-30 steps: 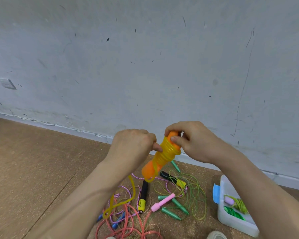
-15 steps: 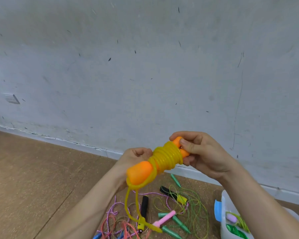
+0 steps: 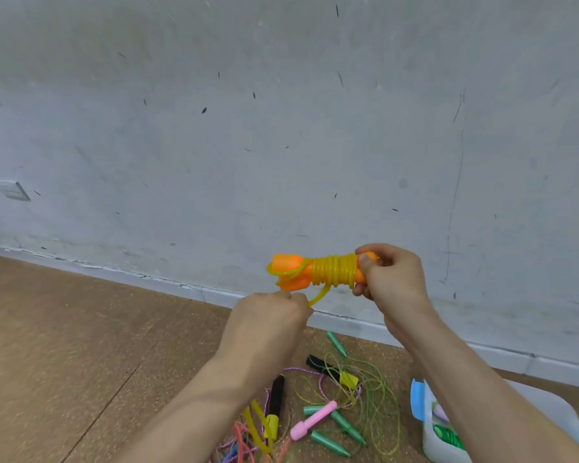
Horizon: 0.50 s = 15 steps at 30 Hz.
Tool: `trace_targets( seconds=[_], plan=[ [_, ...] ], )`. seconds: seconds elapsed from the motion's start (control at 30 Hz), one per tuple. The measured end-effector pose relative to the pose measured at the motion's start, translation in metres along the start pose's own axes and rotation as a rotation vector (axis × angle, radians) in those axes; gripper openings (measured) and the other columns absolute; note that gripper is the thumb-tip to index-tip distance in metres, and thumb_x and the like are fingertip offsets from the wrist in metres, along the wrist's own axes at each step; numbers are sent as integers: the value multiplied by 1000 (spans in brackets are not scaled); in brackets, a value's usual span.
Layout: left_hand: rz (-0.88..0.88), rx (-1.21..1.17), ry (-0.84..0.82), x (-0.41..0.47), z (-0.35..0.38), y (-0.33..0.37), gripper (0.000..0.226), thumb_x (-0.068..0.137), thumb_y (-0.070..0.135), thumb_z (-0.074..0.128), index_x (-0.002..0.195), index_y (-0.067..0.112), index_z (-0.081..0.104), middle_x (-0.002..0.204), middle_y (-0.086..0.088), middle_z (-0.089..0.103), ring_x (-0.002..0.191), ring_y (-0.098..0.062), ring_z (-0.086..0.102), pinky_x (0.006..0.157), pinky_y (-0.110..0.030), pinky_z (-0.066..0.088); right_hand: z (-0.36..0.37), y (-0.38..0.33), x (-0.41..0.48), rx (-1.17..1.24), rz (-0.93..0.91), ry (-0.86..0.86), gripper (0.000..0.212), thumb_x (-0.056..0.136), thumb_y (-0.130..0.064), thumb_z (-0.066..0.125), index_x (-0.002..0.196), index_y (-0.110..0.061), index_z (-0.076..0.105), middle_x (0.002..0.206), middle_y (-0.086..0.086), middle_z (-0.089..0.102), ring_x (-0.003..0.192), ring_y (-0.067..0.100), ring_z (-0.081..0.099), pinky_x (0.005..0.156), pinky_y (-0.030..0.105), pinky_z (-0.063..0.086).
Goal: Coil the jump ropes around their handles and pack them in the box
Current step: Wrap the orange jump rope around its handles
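Observation:
Two orange jump rope handles (image 3: 293, 274) are held side by side, level, in front of the wall. A yellow rope (image 3: 335, 272) is coiled tightly round their middle. My right hand (image 3: 386, 279) grips the handles' right end. Below and left of them, my left hand (image 3: 271, 315) pinches the loose yellow strand that runs down from the coil. The clear plastic box (image 3: 445, 446) with a blue latch stands on the floor at the lower right, partly hidden by my right forearm; coiled green rope shows inside.
On the brown floor below my hands lie tangled ropes: green handles (image 3: 343, 426) with thin green cord, a pink handle (image 3: 311, 424), a black handle (image 3: 274, 396) with a yellow tip, red and purple cords. The grey wall stands close ahead.
The handles swung from tilted to level and rose. My left hand came off the left end of the handles and dropped below, pulling the free yellow strand; the coil has grown wider.

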State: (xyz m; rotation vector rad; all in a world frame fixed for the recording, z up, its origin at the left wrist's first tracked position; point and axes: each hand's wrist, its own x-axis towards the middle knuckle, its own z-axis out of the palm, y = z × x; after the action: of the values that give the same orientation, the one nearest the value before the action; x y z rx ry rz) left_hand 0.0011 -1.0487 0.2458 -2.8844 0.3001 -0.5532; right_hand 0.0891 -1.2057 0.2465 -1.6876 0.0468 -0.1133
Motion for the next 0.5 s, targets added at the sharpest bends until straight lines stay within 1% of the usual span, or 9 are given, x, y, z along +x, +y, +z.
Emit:
trace_targets(
  seconds=[0.03, 0.1, 0.17, 0.23, 0.27, 0.33, 0.37, 0.43, 0.5],
  plan=[
    [6, -7, 41, 1, 1, -4, 34, 59, 34, 88, 63, 22, 56, 49, 3, 53, 37, -23, 52, 38, -22, 19, -1, 0, 1, -104, -74, 25, 20, 89, -5, 57, 81, -19, 68, 72, 7, 64, 50, 24, 63, 57, 38, 55],
    [42, -78, 106, 0, 5, -9, 26, 69, 33, 81, 75, 20, 60, 55, 3, 57, 41, -25, 54, 35, -24, 28, -3, 0, 0, -284, -213, 30, 18, 84, -7, 58, 84, -19, 71, 72, 1, 65, 66, 29, 66, 68, 39, 56],
    [88, -97, 174, 2, 5, -15, 19, 82, 37, 65, 77, 19, 62, 58, 3, 55, 44, -25, 55, 36, -25, 32, 0, -1, -5, -426, -299, -12, 17, 83, -9, 60, 90, -17, 72, 76, 2, 66, 78, 27, 64, 72, 36, 53],
    [85, -69, 193, 4, 4, -23, 32, 87, 43, 45, 70, 21, 62, 57, 4, 52, 44, -23, 55, 37, -24, 31, 5, -2, -9, -538, -364, -63, 16, 84, -11, 60, 92, -17, 72, 82, 4, 69, 83, 25, 61, 72, 32, 50],
    [79, -57, 176, 5, 4, -28, 35, 86, 44, 42, 68, 23, 63, 56, 4, 51, 45, -22, 55, 37, -24, 30, 7, -3, -11, -582, -394, -94, 15, 85, -12, 59, 92, -18, 71, 84, 5, 69, 83, 25, 61, 71, 31, 48],
    [65, -40, 163, 6, 7, -35, 34, 85, 46, 46, 67, 24, 65, 57, 4, 51, 48, -22, 58, 39, -24, 30, 9, -4, -13, -636, -458, -167, 14, 86, -13, 59, 91, -19, 71, 84, 5, 69, 82, 25, 60, 71, 33, 49],
    [46, -54, 148, 5, 9, -39, 35, 85, 47, 45, 69, 25, 67, 59, 4, 53, 50, -22, 60, 39, -24, 32, 9, -5, -14, -645, -484, -209, 14, 87, -13, 59, 91, -19, 70, 83, 4, 68, 80, 24, 59, 71, 33, 49],
    [-3, -137, 102, 4, 10, -44, 43, 84, 52, 37, 78, 26, 70, 67, 3, 59, 59, -24, 64, 42, -28, 42, 6, -8, -14, -628, -509, -306, 14, 89, -12, 59, 91, -20, 70, 78, -2, 63, 70, 15, 55, 67, 27, 45],
    [-37, -257, 47, 4, 6, -47, 49, 83, 57, 32, 92, 31, 72, 80, 4, 65, 77, -23, 66, 55, -34, 50, 2, -11, -14, -567, -491, -408, 15, 91, -11, 59, 91, -22, 70, 73, -11, 57, 62, 4, 50, 61, 21, 38]
  ],
)
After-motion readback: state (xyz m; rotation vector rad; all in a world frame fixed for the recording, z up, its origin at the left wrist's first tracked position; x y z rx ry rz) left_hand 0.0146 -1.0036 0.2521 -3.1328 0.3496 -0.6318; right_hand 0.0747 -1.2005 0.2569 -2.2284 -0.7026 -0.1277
